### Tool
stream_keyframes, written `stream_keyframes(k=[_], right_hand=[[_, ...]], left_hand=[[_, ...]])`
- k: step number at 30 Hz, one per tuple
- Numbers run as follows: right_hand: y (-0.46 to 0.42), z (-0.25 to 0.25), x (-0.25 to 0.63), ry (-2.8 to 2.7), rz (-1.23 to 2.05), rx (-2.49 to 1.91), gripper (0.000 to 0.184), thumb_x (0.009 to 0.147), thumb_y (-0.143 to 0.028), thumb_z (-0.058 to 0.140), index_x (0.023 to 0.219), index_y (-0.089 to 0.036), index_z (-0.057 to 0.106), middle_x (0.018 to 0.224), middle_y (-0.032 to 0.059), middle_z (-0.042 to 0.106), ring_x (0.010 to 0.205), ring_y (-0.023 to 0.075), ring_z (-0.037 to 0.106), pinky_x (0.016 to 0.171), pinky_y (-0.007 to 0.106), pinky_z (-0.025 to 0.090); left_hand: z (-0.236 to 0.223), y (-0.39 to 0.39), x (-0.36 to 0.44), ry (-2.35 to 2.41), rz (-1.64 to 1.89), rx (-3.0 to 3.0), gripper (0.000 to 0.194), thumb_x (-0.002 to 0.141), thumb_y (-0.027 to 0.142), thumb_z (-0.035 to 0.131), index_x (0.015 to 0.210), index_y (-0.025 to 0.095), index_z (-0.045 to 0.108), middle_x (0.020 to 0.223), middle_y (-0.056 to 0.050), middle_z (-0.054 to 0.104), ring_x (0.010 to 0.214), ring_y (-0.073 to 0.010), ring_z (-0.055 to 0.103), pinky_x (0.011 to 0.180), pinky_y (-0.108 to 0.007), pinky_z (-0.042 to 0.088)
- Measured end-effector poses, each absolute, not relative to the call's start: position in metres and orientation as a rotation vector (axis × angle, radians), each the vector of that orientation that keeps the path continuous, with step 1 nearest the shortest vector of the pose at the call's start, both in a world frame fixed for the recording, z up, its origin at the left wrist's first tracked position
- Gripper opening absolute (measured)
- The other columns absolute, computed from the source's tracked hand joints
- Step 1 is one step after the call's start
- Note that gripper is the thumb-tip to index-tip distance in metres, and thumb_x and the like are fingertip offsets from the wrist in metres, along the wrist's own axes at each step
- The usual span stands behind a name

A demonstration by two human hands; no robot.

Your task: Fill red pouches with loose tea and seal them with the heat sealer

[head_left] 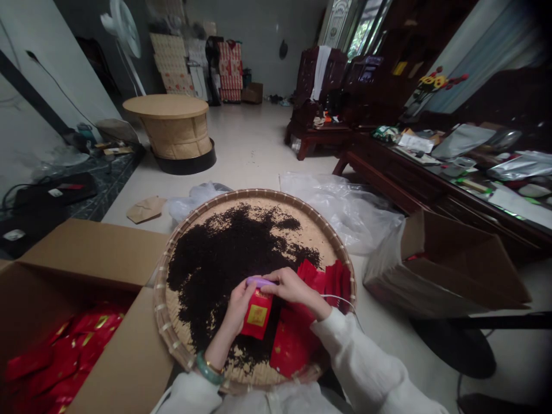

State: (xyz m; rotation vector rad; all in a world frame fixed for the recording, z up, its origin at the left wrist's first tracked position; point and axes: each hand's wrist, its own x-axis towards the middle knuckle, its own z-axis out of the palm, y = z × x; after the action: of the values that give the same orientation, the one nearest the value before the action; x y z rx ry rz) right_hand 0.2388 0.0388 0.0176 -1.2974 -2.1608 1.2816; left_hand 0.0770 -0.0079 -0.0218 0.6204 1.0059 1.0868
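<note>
A round woven bamboo tray [172,253] lies in front of me with a dark heap of loose tea leaves [224,259] spread over it. My left hand [237,307] grips a small red packet [257,315] with a gold square on it, held upright over the leaves. My right hand [290,287] pinches a small purple scoop [260,282] at the mouth of that packet. More red packets [325,282] lie stacked on the tray's right side, and one [290,345] lies under my right wrist. A green bangle sits on my left wrist.
An open cardboard box [99,253] at my left holds several red packets [56,356]. Another cardboard box [448,264] lies on its side at the right. Clear plastic bags [345,207] lie beyond the tray. A dark wooden table [431,184] with clutter runs along the right.
</note>
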Motion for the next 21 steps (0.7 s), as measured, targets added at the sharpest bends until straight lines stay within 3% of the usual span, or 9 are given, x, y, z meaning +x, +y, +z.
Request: stream_keyframes(k=[3,5,10,21], right_hand=[[0.041,0.021,0.241,-2.192,1.236,-1.377,0.035,0.081,-0.045,0.060,0.097,-0.018,0.076,0.068,-0.0023,0.069,0.059,0.0121,0.052,0.054,0.021,0.032],[0.042,0.023,0.244,-2.179,1.253,-1.390,0.036,0.079,-0.045,0.063,0.100,-0.018,0.075,0.069,-0.0027,0.068,0.058,0.0110,0.050,0.053,0.020,0.030],[0.044,0.028,0.249,-2.140,1.314,-1.373,0.044,0.075,-0.044,0.066,0.109,-0.016,0.072,0.081,0.0011,0.071,0.066,0.0152,0.053,0.057,0.022,0.035],[0.043,0.027,0.246,-2.169,1.256,-1.348,0.035,0.079,-0.043,0.061,0.095,-0.016,0.076,0.059,-0.0044,0.057,0.055,0.0094,0.038,0.051,0.021,0.024]], left_hand=[[-0.023,-0.012,0.077,1.026,0.909,0.667,0.050,0.054,0.048,0.084,0.084,0.014,0.063,0.069,-0.004,0.072,0.057,-0.0204,0.069,0.057,-0.028,0.052],[-0.024,-0.013,0.077,1.053,0.874,0.669,0.052,0.050,0.048,0.086,0.083,0.014,0.062,0.069,-0.005,0.072,0.056,-0.0223,0.070,0.058,-0.031,0.054],[-0.024,-0.013,0.077,1.038,0.916,0.653,0.055,0.052,0.048,0.085,0.089,0.013,0.063,0.076,-0.008,0.074,0.062,-0.0251,0.072,0.064,-0.034,0.055],[-0.024,-0.011,0.074,1.010,0.901,0.703,0.049,0.060,0.046,0.081,0.092,0.015,0.061,0.074,-0.005,0.073,0.062,-0.0241,0.072,0.060,-0.033,0.055]])
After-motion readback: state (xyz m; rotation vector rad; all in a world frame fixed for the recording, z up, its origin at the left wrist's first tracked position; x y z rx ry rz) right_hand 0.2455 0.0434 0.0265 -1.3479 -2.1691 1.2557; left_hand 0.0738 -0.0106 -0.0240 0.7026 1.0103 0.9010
